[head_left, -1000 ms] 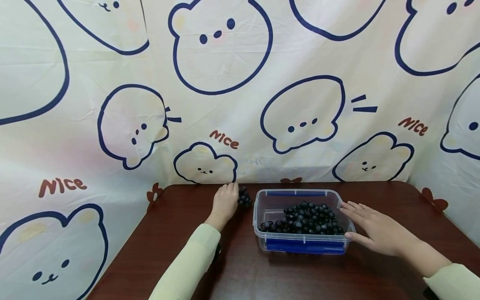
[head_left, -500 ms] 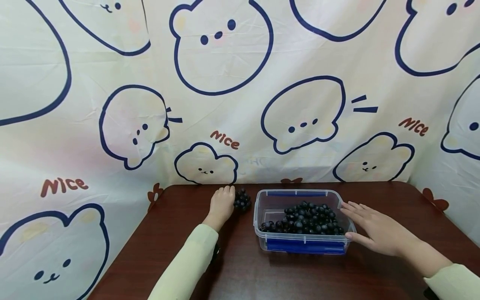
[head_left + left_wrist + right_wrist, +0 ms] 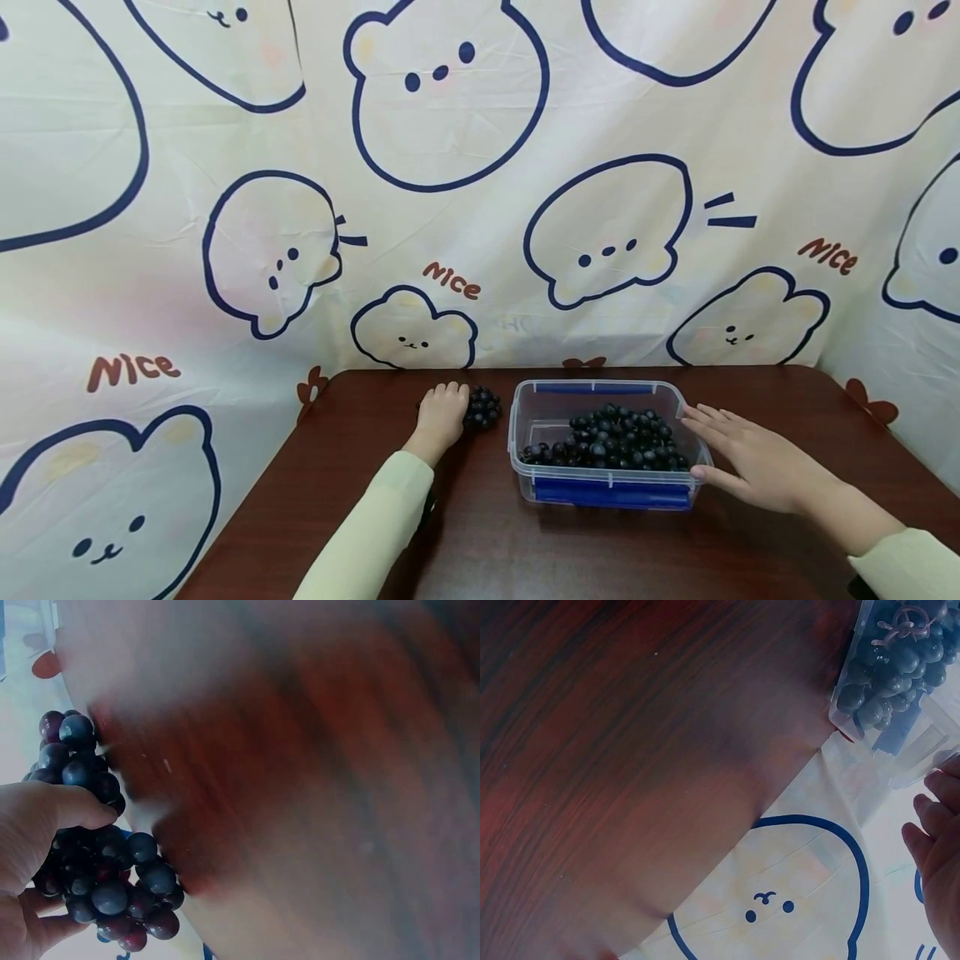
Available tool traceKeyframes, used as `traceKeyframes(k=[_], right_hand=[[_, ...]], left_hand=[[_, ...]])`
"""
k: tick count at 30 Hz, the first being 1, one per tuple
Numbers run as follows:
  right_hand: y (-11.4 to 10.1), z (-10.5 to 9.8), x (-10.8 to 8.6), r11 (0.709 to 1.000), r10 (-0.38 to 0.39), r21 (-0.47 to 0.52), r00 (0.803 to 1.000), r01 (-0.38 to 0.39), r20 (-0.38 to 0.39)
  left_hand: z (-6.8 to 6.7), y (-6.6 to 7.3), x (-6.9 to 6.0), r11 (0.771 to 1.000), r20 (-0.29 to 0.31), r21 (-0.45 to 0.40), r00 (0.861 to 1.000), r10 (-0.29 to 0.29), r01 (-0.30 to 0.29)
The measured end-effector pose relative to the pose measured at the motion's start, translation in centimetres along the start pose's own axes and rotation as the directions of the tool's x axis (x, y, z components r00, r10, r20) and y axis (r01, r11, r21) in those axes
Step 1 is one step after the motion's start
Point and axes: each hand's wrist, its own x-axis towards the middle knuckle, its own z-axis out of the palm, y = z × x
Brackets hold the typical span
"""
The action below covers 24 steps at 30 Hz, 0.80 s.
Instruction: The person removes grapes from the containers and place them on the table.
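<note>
My left hand (image 3: 442, 417) grips a bunch of dark grapes (image 3: 482, 408) near the back left of the table. In the left wrist view, the thumb lies across the grapes (image 3: 109, 896) and fingers curl behind them. To the right stands a clear plastic box (image 3: 525, 483) with blue clips, holding more dark grapes (image 3: 611, 437). My right hand (image 3: 757, 458) rests at the box's right side with its fingers extended and the thumb near the front corner. In the right wrist view, its fingertips (image 3: 937, 780) are beside the box wall; whether they touch is hard to tell.
The dark brown wooden table (image 3: 495, 542) runs back to a pale cloth (image 3: 487, 217) printed with cartoon faces. That cloth also hangs on both sides. The box's right wall lies between the grapes and my right hand.
My left hand has shifted slightly left and toward me, bringing the bunch of grapes with it, and more of the bunch shows. My right hand and the box stay in place.
</note>
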Motion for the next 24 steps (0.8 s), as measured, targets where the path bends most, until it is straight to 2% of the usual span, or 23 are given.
traceKeyframes(k=[7,18,24], right_hand=[[0.11,0.1,-0.09,1.0,-0.008,0.004,1.0,0.008,-0.024],[0.1,0.13,-0.07,1.0,-0.019,0.009,0.999,0.019,-0.028],[0.07,0.11,-0.15,1.0,0.003,0.016,1.0,-0.003,-0.015]], left_hand=[[-0.15,0.0,-0.01,1.0,0.036,0.008,0.999,-0.003,0.002],[0.19,-0.2,-0.15,0.999,0.069,-0.038,0.998,-0.015,0.018],[0.15,-0.36,-0.35,0.999,0.104,-0.049,0.995,-0.005,0.01]])
